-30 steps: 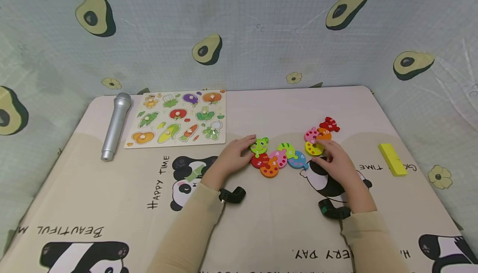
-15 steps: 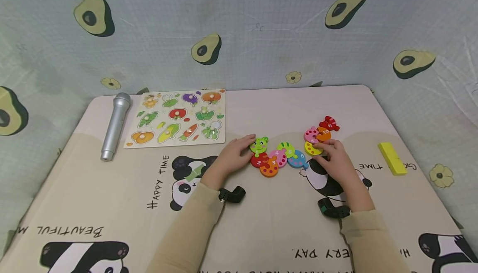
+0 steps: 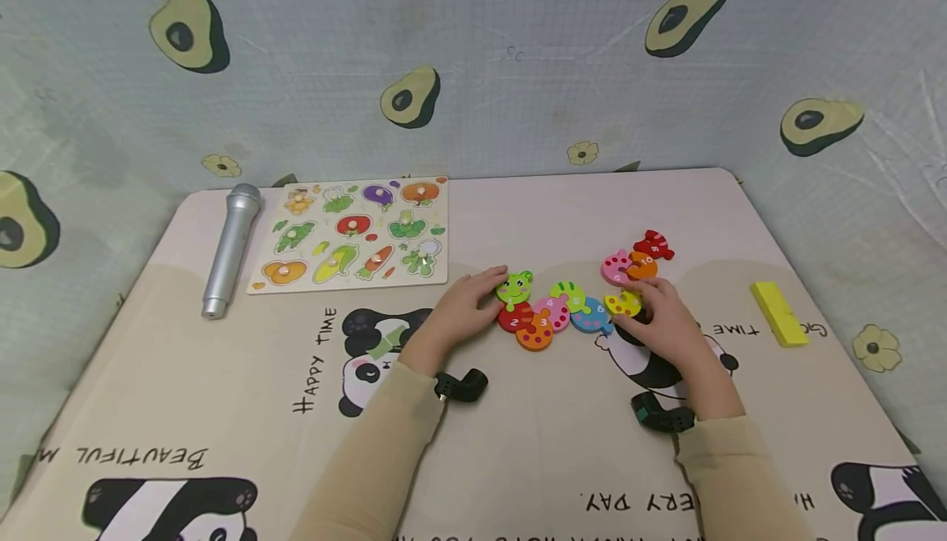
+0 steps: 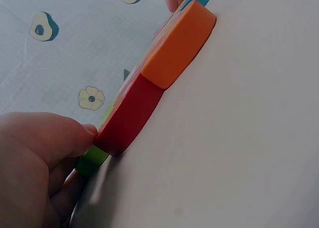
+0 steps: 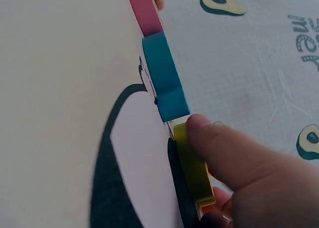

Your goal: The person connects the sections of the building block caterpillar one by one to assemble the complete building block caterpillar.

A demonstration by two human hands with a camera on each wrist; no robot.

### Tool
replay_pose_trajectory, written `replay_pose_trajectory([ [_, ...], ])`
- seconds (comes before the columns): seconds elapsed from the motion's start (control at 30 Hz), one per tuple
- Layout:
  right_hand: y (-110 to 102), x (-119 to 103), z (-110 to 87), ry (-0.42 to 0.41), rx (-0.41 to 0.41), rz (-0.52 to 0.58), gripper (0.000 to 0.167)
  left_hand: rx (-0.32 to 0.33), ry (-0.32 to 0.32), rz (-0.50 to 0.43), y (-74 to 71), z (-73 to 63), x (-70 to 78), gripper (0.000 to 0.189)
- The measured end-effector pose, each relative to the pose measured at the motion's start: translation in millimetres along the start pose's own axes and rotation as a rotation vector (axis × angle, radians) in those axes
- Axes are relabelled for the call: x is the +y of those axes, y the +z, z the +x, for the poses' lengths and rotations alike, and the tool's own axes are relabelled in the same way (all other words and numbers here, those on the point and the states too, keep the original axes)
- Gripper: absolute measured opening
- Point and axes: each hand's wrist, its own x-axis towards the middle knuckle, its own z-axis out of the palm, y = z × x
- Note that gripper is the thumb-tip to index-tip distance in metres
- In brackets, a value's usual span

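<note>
Colourful number puzzle pieces lie in a wavy caterpillar row on the table. My left hand holds the row's left end at the green caterpillar-head piece, thumb near the red piece. From there the row runs through an orange piece, a pink piece and a green striped piece to a blue piece. My right hand pinches a yellow puzzle piece between thumb and fingers, just right of the blue one. Behind it lie another pink piece, an orange piece and a red tail piece.
A vegetable peg puzzle board lies at the back left, beside a silver toy microphone. Toward the right edge is a yellow block. The panda-print tablecloth covers the table, and an avocado-print curtain hangs behind.
My right hand has drawn the yellow piece slightly toward me, away from the rear pink piece and closer to the blue one. The left hand stays at the caterpillar head.
</note>
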Motion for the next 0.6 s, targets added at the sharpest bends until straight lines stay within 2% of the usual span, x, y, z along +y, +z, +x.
replay_pose_trajectory([
  [0.07, 0.7, -0.4, 0.8, 0.015, -0.006, -0.008, 0.059, -0.002, -0.002, 0.002, -0.1, 0.1, 0.3, 0.048],
  [0.27, 0.5, 0.2, 1.3, 0.020, -0.013, -0.006, 0.057, 0.000, -0.001, 0.006, 0.1, 0.5, 0.5, 0.047],
  [0.47, -0.4, 0.8, -0.3, 0.018, -0.053, -0.023, 0.070, 0.005, 0.000, 0.007, 0.9, 0.6, -0.1, 0.047],
  [0.6, -1.0, 1.5, 0.2, 0.033, -0.072, -0.036, 0.073, 0.006, -0.002, 0.007, 1.2, 0.5, -0.4, 0.047],
])
